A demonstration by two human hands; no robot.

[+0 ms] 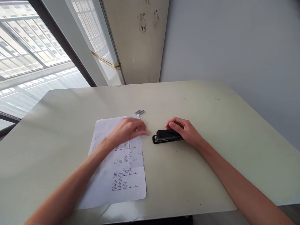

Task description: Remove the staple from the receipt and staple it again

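Note:
A black stapler lies on the table with its front end toward the left. My right hand grips its rear part, thumb over the top and fingers on the far side. To its left, my left hand hovers over the upper part of the printed paper. Slightly blurred, its fingers are bent and apart from the thumb, and nothing shows between them. Just beyond the paper's top edge lie small strips of staples. My left forearm hides part of the sheet.
The pale table spreads out on all sides of the paper. Behind it stand a scuffed cabinet panel and a grey wall. A window is at the left, and a dark object shows under the table's near edge.

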